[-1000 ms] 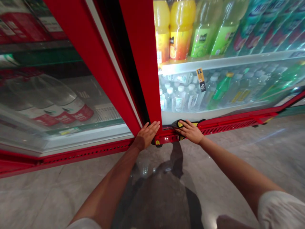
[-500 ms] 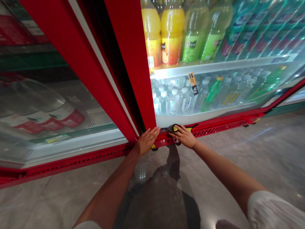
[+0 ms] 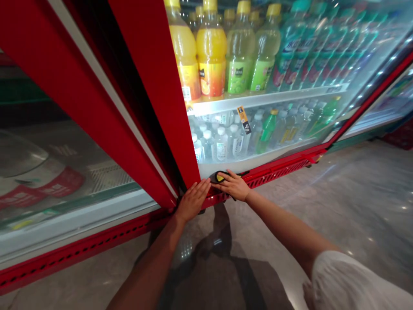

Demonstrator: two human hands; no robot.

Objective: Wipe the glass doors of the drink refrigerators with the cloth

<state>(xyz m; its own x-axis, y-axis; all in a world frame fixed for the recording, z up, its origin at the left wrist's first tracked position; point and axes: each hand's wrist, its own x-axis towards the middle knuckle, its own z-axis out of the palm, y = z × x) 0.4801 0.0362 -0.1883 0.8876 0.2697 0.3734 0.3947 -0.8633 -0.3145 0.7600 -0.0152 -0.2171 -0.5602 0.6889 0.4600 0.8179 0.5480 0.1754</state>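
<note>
My left hand [image 3: 193, 201] lies with its fingers stretched out on the red lower frame of a drinks fridge, at the foot of a red door post [image 3: 161, 86]. Just to its right, my right hand [image 3: 235, 186] grips a grey, black and yellow hand tool [image 3: 220, 176] against the same bottom rail [image 3: 277, 167]. A black strip, perhaps a strap, sticks out behind that hand. My fingers cover much of the tool, so its exact kind cannot be made out. The fingertips of both hands nearly meet.
Behind the glass stand yellow juice bottles [image 3: 211, 56], green-labelled bottles [image 3: 240, 64] and, below, small clear bottles [image 3: 221, 144]. An orange and black price tag [image 3: 244, 120] hangs from the shelf [image 3: 267, 98]. Large red-labelled bottles [image 3: 61, 181] lie at left. Below is a shiny grey floor [image 3: 355, 202].
My right hand has slid the tool left along the rail, close to my left hand. The view has shifted right, and my left hand stays at the post's foot.
</note>
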